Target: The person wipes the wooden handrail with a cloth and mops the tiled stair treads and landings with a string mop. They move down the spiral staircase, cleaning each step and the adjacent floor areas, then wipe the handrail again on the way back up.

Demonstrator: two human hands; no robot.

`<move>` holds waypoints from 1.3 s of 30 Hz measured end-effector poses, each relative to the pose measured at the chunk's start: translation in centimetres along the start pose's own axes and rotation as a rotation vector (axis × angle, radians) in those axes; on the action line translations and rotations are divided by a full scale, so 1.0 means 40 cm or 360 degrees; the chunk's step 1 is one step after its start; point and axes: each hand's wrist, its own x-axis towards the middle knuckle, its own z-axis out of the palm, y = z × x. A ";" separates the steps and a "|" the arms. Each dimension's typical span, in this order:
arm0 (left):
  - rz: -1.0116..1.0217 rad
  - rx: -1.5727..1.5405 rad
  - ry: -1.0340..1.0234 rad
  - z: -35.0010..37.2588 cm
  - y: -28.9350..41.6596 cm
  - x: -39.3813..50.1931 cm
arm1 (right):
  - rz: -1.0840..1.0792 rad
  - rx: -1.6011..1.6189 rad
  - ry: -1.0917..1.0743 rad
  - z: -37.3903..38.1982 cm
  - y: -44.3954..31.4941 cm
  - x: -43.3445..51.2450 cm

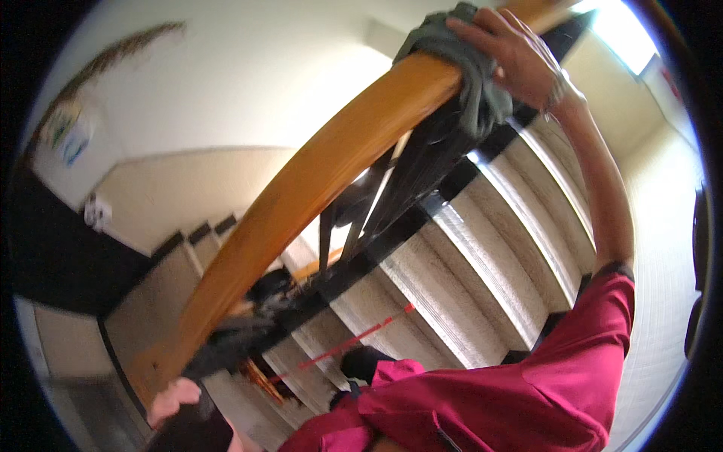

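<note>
A wooden handrail [322, 164] sweeps diagonally through the view, over black metal balusters [390, 186]. High on it, my right hand [514, 56] presses a grey-green cloth [452, 45] that is draped over the rail, with folds hanging down its side. A light bracelet [558, 90] circles my right wrist. Down at the lower left, only a blurred part of my left hand [175, 398] shows, near the rail's lower end. A black item [195, 426] lies against that hand and hides most of it; whether it is worn or held is unclear.
Stone-like stairs [452, 248] with pale nosing strips run below the rail. A red-striped line [356, 339] crosses several steps. Another flight [192, 243] lies beyond the balusters at left. A pale wall [661, 237] borders the stairs at right.
</note>
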 end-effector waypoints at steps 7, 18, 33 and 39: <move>0.0118 -0.0170 -0.0215 -0.490 0.168 -0.203 | -0.0790 0.0556 -0.0050 -0.309 -0.716 0.060; 0.0242 0.0383 0.0134 -1.126 0.459 -0.639 | -0.1098 0.0443 0.0199 -0.456 -1.697 0.140; 0.0110 0.1047 0.1295 -1.485 0.754 -1.006 | -0.1131 0.0510 -0.0051 -0.622 -2.657 0.258; -0.0528 0.0748 0.0895 -1.728 0.820 -1.099 | -0.1076 0.0596 -0.0203 -0.719 -2.905 0.260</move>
